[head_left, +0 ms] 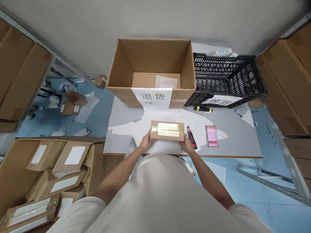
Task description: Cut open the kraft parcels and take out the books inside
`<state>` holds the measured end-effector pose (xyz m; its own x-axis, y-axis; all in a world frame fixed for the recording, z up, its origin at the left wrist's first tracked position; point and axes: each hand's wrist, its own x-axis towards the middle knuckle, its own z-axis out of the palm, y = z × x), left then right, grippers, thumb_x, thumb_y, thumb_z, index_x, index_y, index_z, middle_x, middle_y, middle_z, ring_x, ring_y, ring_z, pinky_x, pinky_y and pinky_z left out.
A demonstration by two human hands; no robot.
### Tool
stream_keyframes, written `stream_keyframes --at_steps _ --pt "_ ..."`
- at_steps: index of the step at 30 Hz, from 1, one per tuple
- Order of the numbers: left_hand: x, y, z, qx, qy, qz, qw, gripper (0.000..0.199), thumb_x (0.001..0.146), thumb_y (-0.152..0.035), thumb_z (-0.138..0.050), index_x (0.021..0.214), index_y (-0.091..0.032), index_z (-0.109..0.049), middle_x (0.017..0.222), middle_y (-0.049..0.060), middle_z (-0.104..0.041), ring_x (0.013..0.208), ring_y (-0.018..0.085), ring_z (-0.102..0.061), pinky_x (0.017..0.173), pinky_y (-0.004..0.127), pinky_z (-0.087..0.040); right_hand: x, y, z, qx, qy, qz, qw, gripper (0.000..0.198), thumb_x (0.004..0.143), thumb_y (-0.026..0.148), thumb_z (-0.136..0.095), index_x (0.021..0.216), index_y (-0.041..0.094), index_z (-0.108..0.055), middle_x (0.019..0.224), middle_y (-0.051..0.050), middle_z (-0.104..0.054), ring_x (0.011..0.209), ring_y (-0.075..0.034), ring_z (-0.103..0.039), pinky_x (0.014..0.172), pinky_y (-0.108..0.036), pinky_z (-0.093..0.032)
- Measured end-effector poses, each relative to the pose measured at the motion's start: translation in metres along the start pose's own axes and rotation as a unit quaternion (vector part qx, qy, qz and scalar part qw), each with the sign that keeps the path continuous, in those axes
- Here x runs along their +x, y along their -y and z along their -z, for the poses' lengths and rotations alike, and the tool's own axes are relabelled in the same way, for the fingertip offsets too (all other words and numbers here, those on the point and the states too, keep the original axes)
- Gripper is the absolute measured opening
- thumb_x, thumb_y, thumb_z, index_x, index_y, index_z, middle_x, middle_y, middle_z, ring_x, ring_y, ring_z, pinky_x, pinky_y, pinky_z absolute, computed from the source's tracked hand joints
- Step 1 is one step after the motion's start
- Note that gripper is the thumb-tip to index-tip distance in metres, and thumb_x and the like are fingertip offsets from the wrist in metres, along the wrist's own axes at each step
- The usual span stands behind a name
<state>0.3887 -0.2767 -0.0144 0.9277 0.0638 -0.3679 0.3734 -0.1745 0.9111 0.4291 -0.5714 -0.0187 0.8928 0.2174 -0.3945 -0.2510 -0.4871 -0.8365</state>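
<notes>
Left hand (146, 142), right hand (187, 145) | gripping taped box (167, 130) between them | its underside hidden | label (168, 126) unreadable

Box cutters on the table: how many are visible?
2: a yellow-black cutter in front of the black crate, and a red-black cutter beside the right hand. Others could be hidden.

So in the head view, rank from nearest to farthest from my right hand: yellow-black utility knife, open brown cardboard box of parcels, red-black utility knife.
1. Red-black utility knife: beside your right hand.
2. Yellow-black utility knife: farther back on the grey table.
3. Brown cardboard box of parcels: lower left.
</notes>
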Motion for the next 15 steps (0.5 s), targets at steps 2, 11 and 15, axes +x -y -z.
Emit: stream_keyframes --at_steps 2,11,15 --pt "0.002 0.000 -0.001 -0.007 -0.008 -0.001 1.000 0.063 0.066 -0.041 -0.073 0.123 -0.021 -0.056 0.113 0.006 -0.068 0.109 0.025 -0.061 0.098 0.041 -0.045 0.002 0.001 -0.003 -0.014 -0.019 0.001 1.000 0.054 0.075 0.017 -0.055 0.127 0.022 -0.042 0.115 -0.012 -0.063 0.102 -0.026 -0.064 0.086 -0.043 -0.052" --pt "-0.002 -0.003 0.015 0.015 -0.042 -0.034 0.998 0.052 0.070 -0.045 -0.067 0.114 -0.018 -0.064 0.112 0.009 -0.067 0.101 0.024 -0.061 0.093 0.038 -0.046 0.000 0.011 0.009 0.002 0.015 0.039 0.999 0.044 0.079 0.036 -0.058 0.119 0.020 -0.052 0.105 -0.010 -0.065 0.086 -0.022 -0.065 0.080 -0.038 -0.052" --pt "0.002 -0.008 0.031 0.067 -0.114 0.002 0.991 0.046 0.080 -0.049 -0.056 0.114 -0.019 -0.067 0.105 0.009 -0.069 0.091 0.022 -0.062 0.088 0.036 -0.047 0.009 0.028 0.004 -0.098 -0.010 0.047 0.994 0.040 0.088 0.049 -0.042 0.103 0.020 -0.065 0.091 -0.008 -0.064 0.088 -0.023 -0.062 0.085 -0.038 -0.048"
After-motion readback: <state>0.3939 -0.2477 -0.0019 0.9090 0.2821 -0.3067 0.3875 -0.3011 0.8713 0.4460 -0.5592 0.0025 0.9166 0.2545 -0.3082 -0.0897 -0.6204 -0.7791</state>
